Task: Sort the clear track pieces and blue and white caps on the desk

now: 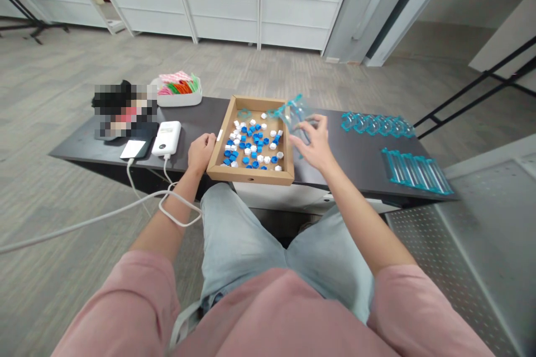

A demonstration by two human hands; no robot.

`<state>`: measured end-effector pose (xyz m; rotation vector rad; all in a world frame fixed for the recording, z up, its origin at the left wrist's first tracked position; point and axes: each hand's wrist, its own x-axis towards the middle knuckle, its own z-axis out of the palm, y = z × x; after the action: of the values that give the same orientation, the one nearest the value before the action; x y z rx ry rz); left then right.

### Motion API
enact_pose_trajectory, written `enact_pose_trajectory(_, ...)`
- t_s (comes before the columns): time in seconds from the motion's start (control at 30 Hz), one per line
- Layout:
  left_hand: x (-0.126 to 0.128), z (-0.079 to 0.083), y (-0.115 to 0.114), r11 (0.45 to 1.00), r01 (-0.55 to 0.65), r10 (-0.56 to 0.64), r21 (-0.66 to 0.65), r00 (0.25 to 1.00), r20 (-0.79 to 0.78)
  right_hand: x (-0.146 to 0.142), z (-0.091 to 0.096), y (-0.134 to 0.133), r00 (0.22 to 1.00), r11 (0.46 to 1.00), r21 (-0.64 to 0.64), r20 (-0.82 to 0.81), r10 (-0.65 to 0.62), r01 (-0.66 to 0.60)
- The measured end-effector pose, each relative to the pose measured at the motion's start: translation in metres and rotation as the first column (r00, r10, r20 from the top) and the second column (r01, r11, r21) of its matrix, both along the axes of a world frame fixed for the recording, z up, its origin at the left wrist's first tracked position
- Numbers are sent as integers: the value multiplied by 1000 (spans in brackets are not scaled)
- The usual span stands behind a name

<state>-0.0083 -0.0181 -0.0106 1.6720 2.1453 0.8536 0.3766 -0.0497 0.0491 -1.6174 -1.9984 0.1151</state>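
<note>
A shallow cardboard tray (218, 160) lies on the dark table (360, 159), filled with several blue and white caps (252, 145). My left hand (201, 152) rests against the tray's left wall, fingers curled closed with nothing visible in them. My right hand (314, 142) hovers over the tray's right edge. Its fingers are wrapped on a clear teal plastic piece (293, 111), which is blurred.
A row of clear teal pieces (377, 124) and a rack of clear tubes (416, 172) lie at the right. On the left sit a white power bank (166, 138) with a cable, a phone (134, 148) and a white bin of coloured items (180, 90).
</note>
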Motion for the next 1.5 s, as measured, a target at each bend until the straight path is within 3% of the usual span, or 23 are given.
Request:
enact_pose_trajectory(0.17,-1,-2,-1,1000,23,-24,20,999,22,-79,10,-4,945,955,-74,139,295,-287)
enact_pose_trajectory(0.3,-2,-3,-2,999,33,-34,32,998,47,-96,4,-5,918,921,-166,126,375,-353)
enact_pose_trajectory(0.37,-2,-4,-2,999,28,-30,33,998,60,-94,1,0,929,919,-193,73,364,-345)
enact_pose_trajectory(0.5,-2,-2,-1,999,25,-27,21,997,71,-87,-5,31,974,950,-219,-16,226,-224)
enact_pose_trajectory(0.63,-1,0,-2,1000,25,-25,-3,997,68,-90,-8,77,989,963,-246,73,131,-110)
enact_pose_trajectory(0.73,-1,1,-4,999,31,-31,-9,997,68,-89,-8,102,987,980,-196,140,73,-45)
enact_pose_trajectory(0.87,-4,0,-5,998,46,-45,-29,997,57,-51,-13,108,991,992,-129,134,13,5)
enact_pose_trajectory(1.0,-6,0,-3,998,37,-35,-47,998,43,31,-24,96,977,979,-119,157,-148,167)
enact_pose_trajectory(1.13,-8,-1,2,997,31,-29,-64,999,35,122,-32,83,891,887,-132,181,-416,441)
enact_pose_trajectory(1.23,-12,-7,5,998,18,-18,-66,1000,-7,169,-36,79,816,794,-194,200,-543,576)
enact_pose_trajectory(1.33,-16,-13,8,998,14,-16,-60,999,-33,187,-42,79,798,748,-279,242,-552,602)
enact_pose_trajectory(1.5,-17,-13,8,997,2,-6,-71,999,-53,171,-57,77,833,790,-271,255,-491,549)
